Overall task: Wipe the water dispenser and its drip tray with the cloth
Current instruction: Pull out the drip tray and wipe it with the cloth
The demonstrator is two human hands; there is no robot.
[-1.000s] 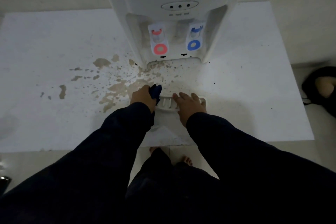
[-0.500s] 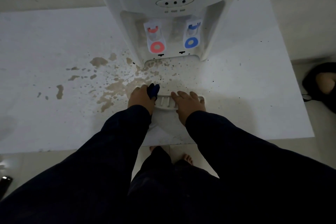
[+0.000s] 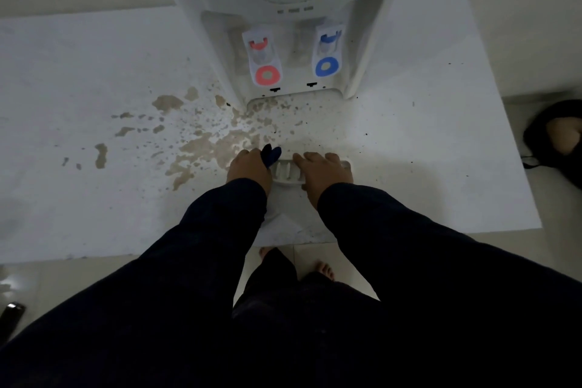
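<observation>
A white water dispenser (image 3: 293,19) with a red tap and a blue tap stands at the back of a white table (image 3: 78,79). Its white slotted drip tray (image 3: 286,172) is out of the dispenser, near the table's front edge. My left hand (image 3: 248,168) is closed around a dark blue cloth (image 3: 271,153) at the tray's left end. My right hand (image 3: 326,172) lies over the tray's right part, fingers curled on it. Brown stains (image 3: 204,148) spread on the table left of the tray.
The table's front edge (image 3: 94,257) runs just below my forearms, with tiled floor and my bare feet (image 3: 324,269) beneath. A dark object (image 3: 554,138) lies on the floor to the right. Another small dark object (image 3: 11,312) sits at the lower left.
Both hands and the tray have stayed almost in place. The view has shifted slightly, bringing the dispenser a little closer and lower in frame.
</observation>
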